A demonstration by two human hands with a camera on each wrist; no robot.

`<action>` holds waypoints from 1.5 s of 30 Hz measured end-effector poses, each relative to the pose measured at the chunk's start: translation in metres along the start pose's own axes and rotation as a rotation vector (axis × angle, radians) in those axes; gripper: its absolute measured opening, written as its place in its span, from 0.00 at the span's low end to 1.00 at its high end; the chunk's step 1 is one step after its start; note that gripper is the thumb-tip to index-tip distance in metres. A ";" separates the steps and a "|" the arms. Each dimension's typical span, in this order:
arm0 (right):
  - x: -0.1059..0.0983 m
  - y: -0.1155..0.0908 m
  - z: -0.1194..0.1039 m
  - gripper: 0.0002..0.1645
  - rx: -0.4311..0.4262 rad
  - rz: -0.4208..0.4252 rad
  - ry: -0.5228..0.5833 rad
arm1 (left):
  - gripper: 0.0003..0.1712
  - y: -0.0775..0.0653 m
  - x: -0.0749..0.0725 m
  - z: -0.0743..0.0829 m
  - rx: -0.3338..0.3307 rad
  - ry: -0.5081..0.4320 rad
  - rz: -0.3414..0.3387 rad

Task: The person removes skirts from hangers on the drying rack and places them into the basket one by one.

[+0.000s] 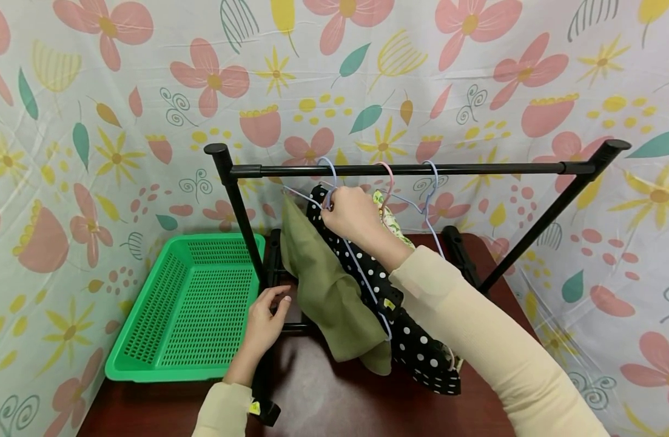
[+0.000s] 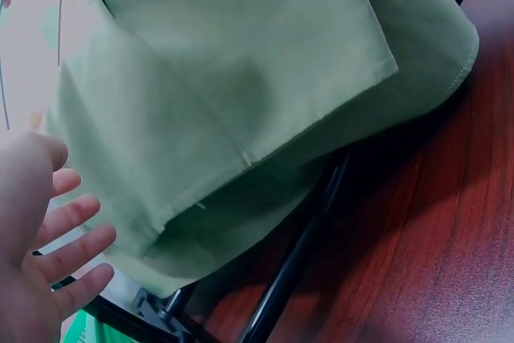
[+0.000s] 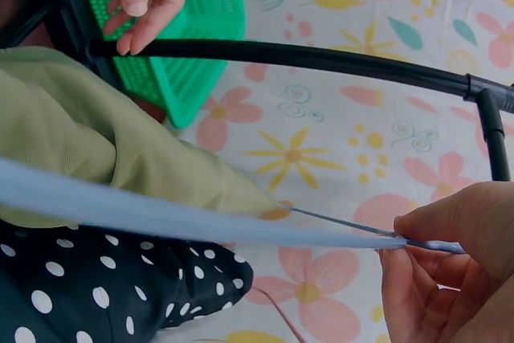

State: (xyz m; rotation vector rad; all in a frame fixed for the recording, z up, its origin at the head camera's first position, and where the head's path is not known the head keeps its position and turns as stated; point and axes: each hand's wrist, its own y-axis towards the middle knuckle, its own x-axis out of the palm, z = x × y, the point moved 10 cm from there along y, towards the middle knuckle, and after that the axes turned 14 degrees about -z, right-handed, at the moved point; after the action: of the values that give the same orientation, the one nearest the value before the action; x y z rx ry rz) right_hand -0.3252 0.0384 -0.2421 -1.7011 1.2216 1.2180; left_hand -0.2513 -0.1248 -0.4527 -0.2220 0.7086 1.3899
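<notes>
My right hand (image 1: 352,212) pinches a light blue clothes hanger (image 3: 201,216) just below its hook, which loops over the black bar in the head view. An olive green garment (image 1: 326,291) hangs from this hanger, its hem low over the table. Right behind it is a black garment with white dots (image 1: 421,349), partly covered by my right forearm. My left hand (image 1: 265,321) holds nothing, fingers loosely spread, beside the rack's left post. In the left wrist view, the spread fingers (image 2: 76,253) are near the olive fabric.
A black garment rack (image 1: 476,170) stands on the reddish-brown table (image 1: 323,400). Along its bar hang a pink hanger (image 1: 390,182) and another blue hanger (image 1: 433,188), with a yellow-green patterned cloth (image 1: 391,221) below. A green plastic basket (image 1: 203,303) sits left. Flowered sheeting surrounds everything.
</notes>
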 end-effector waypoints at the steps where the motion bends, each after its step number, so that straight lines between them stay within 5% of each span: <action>1: -0.001 0.000 0.000 0.12 -0.002 0.005 0.001 | 0.12 0.000 0.000 -0.001 -0.008 -0.001 0.003; 21: -0.023 -0.013 -0.005 0.24 -0.025 0.044 -0.027 | 0.14 0.001 0.016 -0.016 -0.145 -0.021 -0.033; 29: -0.029 -0.018 -0.008 0.25 -0.056 0.082 -0.031 | 0.19 0.004 0.023 -0.018 -0.174 -0.109 -0.041; 36: -0.032 -0.024 -0.009 0.25 -0.068 0.096 -0.027 | 0.25 0.006 0.032 -0.026 -0.267 -0.251 -0.064; 45: -0.037 -0.031 -0.013 0.25 -0.095 0.105 -0.001 | 0.32 0.008 0.056 -0.030 -0.373 -0.639 -0.127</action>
State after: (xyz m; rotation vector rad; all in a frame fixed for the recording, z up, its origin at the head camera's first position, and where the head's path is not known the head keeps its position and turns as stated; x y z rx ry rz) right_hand -0.2965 0.0465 -0.2028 -1.7222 1.2849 1.3589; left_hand -0.2679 -0.0940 -0.5060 -0.0998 -0.0939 1.3574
